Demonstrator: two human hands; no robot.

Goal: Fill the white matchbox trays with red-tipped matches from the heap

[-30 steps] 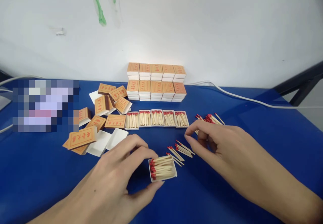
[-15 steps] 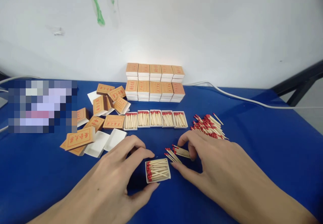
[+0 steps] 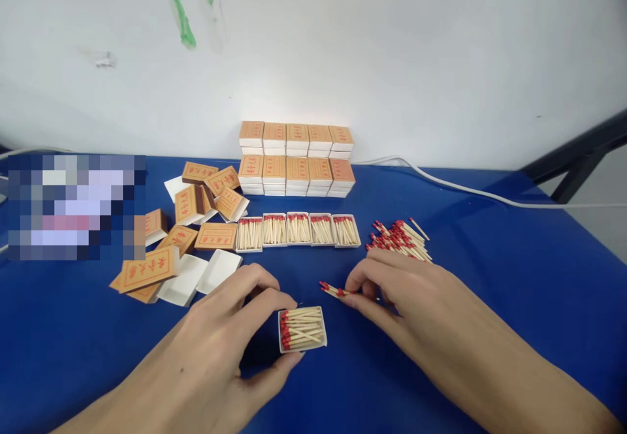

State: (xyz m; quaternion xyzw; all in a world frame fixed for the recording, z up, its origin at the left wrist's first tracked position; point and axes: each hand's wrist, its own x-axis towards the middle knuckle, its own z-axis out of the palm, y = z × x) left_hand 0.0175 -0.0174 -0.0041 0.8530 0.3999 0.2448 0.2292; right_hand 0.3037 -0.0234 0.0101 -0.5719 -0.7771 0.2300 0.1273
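Between the thumb and fingers of my left hand [image 3: 225, 342] is a white matchbox tray [image 3: 324, 336], held at its near and far sides. Red-tipped matches [image 3: 301, 327] lie in it, heads to the left, a few of them crossed. To the right of the tray, my right hand [image 3: 421, 310] pinches a small bunch of matches [image 3: 334, 290], their red heads pointing left. Beyond my right hand lies a loose pile of matches [image 3: 399, 239].
Several match-filled trays [image 3: 298, 230] stand in a row at mid-table, with stacked orange matchboxes [image 3: 298, 170] behind them. Scattered box sleeves [image 3: 150, 269] and empty trays [image 3: 219, 271] lie left. A white cable [image 3: 455, 187] runs along the back right.
The fingers of my right hand have closed on the loose matches, gathering them into a bunch. My left hand still holds the tray. The whole view has shifted slightly.
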